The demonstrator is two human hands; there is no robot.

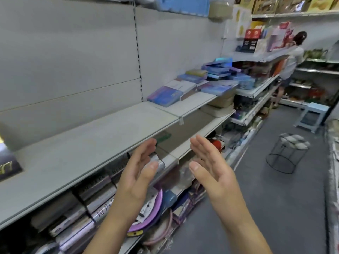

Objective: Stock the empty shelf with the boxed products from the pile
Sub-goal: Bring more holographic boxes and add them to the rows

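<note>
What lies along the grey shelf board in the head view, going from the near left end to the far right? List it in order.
Dark box with gold lettering → long bare stretch of grey shelf board → flat blue-purple box → white flat box → heaped pile of blue and purple boxes.

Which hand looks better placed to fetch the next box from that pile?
Right hand, probably: both are open and empty, but it hangs nearer the pile of blue and purple flat boxes than the left hand.

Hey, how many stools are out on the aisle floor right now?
2. A round wire-frame stool stands mid-aisle, and a light blue step stool sits farther back by the shelving. Others may be hidden beyond the frame.
</note>
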